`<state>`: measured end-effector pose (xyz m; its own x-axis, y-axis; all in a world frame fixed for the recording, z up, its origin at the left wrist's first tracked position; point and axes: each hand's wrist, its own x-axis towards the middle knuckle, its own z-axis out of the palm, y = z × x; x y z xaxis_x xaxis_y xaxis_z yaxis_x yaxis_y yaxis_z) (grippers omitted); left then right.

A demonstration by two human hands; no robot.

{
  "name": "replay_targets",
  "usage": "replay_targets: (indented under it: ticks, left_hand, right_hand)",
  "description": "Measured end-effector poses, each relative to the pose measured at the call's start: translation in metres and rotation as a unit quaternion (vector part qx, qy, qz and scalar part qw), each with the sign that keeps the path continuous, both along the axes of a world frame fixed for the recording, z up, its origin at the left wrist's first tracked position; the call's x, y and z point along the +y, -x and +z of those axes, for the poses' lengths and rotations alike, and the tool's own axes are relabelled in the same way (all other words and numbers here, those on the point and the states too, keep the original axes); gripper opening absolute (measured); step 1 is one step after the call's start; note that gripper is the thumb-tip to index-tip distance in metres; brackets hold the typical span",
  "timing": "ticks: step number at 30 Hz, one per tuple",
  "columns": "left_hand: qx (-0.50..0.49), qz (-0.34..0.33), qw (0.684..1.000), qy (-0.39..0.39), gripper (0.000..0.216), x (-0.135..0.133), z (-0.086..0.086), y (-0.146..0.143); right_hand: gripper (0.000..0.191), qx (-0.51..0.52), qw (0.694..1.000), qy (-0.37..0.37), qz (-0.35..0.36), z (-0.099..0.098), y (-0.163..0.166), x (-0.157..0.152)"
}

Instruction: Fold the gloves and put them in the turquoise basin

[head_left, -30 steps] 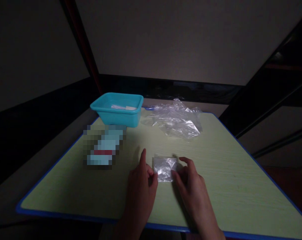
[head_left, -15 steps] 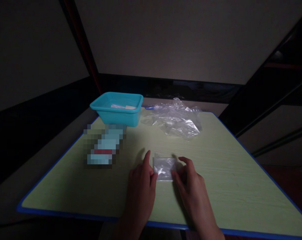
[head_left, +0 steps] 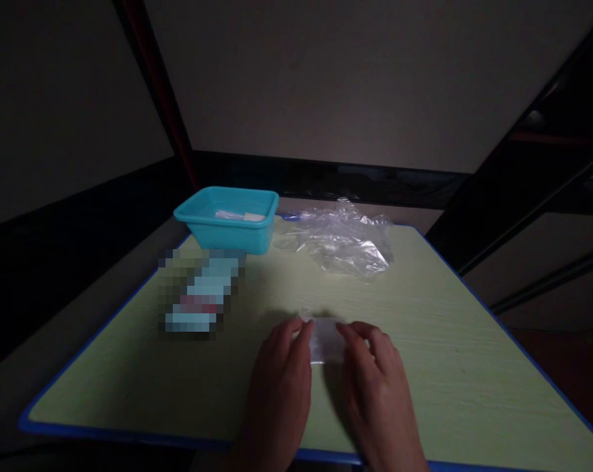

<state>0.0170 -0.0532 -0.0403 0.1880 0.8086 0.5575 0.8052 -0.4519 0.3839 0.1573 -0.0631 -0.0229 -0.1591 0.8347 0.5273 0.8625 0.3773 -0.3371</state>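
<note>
A small clear plastic bag [head_left: 325, 339] lies flat on the pale green table [head_left: 448, 367] near its front edge. My left hand [head_left: 281, 377] pinches the bag's left edge with thumb and fingertips. My right hand [head_left: 375, 373] grips the bag's right edge, fingers curled over it. Both hands rest low on the table top, close together, and cover the bag's sides.
A teal plastic tub [head_left: 227, 219] with something pale inside stands at the back left. A crumpled heap of clear plastic bags [head_left: 340, 239] lies at the back centre. A blurred-out packet [head_left: 200, 295] sits left of my hands. The table has a blue rim.
Both hands have closed in over the small bag's edges, and the left index finger, earlier stretched out, now lies on the bag. The view has tilted slightly.
</note>
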Motion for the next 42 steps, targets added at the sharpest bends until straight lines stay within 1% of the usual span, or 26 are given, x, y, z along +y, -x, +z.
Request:
replay_targets:
  ticks: [3,5,8,12,18,25,31,42]
  left_hand:
    - [0.104,-0.02,0.994,-0.03,0.045,-0.001,-0.005,-0.004]
    - [0.158,-0.03,0.986,-0.031,0.049,-0.001,-0.009,-0.004]
    - [0.197,-0.042,0.979,-0.002,0.053,0.0,-0.011,-0.003]
    - [0.227,-0.053,0.972,0.023,0.058,-0.001,-0.01,-0.001]
    - [0.239,-0.066,0.967,0.057,0.057,-0.001,-0.006,0.0]
    - [0.252,-0.057,0.965,0.052,0.056,0.0,-0.006,-0.001]
    - [0.235,-0.053,0.969,0.056,0.056,0.0,-0.006,0.0]
    - [0.248,-0.062,0.963,0.084,0.055,0.0,0.003,-0.002]
  right_hand:
    - [0.046,-0.111,0.994,0.003,0.021,-0.005,0.007,0.003]
    - [0.05,-0.162,0.986,0.023,0.036,-0.008,0.009,0.005]
    - [0.055,-0.192,0.976,0.082,0.056,-0.008,0.01,0.006]
    - [0.055,-0.192,0.97,0.135,0.07,-0.004,0.009,0.005]
    - [0.054,-0.187,0.963,0.173,0.086,0.001,0.006,0.003]
    - [0.054,-0.193,0.958,0.198,0.078,0.004,0.007,0.004]
    - [0.055,-0.206,0.954,0.203,0.076,0.004,0.008,0.004]
    - [0.055,-0.199,0.96,0.197,0.023,0.001,0.011,0.001]
